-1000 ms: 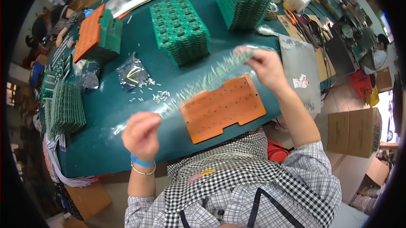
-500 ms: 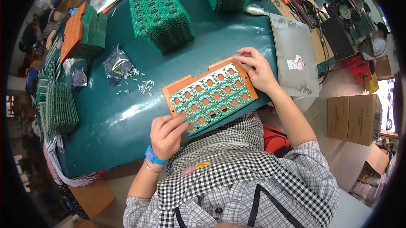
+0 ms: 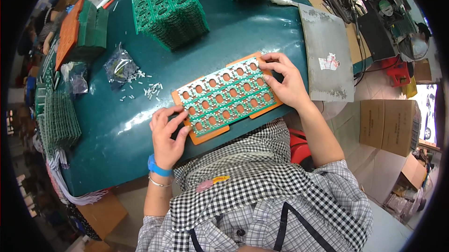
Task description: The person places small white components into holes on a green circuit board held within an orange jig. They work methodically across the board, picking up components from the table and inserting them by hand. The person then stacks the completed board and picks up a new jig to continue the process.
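Observation:
A green circuit board panel (image 3: 226,98) with rows of oval cut-outs lies over an orange fixture plate (image 3: 213,136), near the table's front edge. Orange shows past the panel at the left end and along the near side, where the plate has a notch. At the left end, my left hand (image 3: 167,133) grips the panel's edge between fingers and thumb. My right hand (image 3: 286,81) holds the far right corner, its fingertips over the edge and thumb on the right end. Parts of the plate are hidden under the panel.
Tall stacks of green panels (image 3: 170,11) stand at the back, with another orange plate (image 3: 70,32) against boards at left. Small white parts (image 3: 153,90) lie by a plastic bag (image 3: 120,65). A grey metal sheet (image 3: 326,51) is at right, beside tools and cables.
The panel has shifted away from me over the plate, so the plate's near edge now shows. My left hand has moved left and up, its thumb now at the edge.

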Available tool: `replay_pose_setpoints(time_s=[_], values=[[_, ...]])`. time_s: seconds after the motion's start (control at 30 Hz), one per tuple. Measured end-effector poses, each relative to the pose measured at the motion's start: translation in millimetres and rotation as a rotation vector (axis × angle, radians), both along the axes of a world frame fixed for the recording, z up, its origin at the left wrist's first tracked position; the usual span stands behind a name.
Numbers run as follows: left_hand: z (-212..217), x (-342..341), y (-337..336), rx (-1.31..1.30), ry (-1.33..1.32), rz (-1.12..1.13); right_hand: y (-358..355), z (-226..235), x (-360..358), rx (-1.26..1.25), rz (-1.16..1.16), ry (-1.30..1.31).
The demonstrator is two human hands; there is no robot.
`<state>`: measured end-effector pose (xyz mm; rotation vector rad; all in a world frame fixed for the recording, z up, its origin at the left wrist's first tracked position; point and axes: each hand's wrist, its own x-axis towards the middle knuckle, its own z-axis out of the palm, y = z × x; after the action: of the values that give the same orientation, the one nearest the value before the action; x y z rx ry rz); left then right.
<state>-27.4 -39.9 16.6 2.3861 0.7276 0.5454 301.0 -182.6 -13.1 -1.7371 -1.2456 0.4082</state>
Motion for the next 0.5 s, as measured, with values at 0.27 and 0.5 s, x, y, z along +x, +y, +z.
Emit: replay_pose_setpoints(time_s=[0.27, 0.5], values=[[-7.7, -1.8, 5.1, -0.073, -0.056, -0.032, 3.0, 5.5, -4.2, -0.05, -0.067, 0.05], [-10.3, 6.1, -12.4, -0.031, -0.076, 0.104, -15.9, 0.9, 5.0, -0.032, 0.044, 0.193]])
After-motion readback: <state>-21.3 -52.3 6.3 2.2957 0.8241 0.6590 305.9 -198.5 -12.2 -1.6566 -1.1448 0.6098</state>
